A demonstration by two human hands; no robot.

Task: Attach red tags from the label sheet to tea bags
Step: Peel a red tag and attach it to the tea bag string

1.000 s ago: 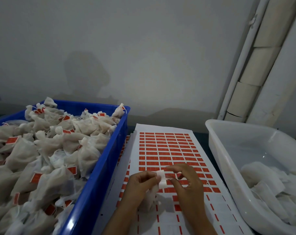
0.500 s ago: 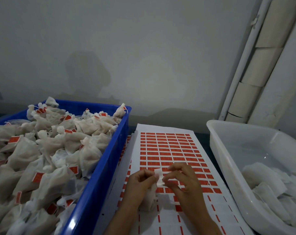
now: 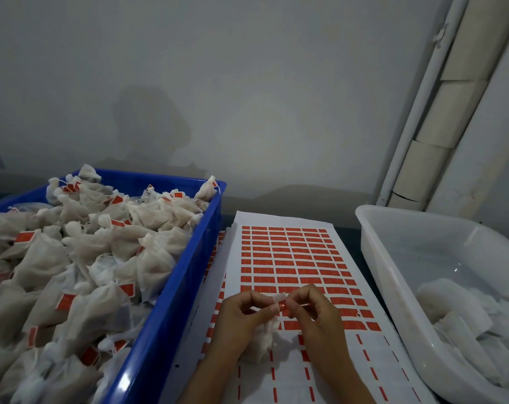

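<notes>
Pinching red tag point(image 3: 280, 302) between both hands' grips; tea bag point(image 3: 259, 342) hanging below.

blue crate point(image 3: 171, 290) left | white tub point(image 3: 393, 275) right | pipe point(image 3: 416, 103) on wall point(image 3: 247, 83)

— Where's the small red paper tag point(image 3: 281, 305)?
— Folded against a white tab, raised just above the white label sheet of red rectangular stickers point(image 3: 294, 258), which lies flat; its near rows are peeled.
— And the white mesh tea bag point(image 3: 260, 342)?
— Hanging crumpled below the tag, touching the sheet.
</notes>
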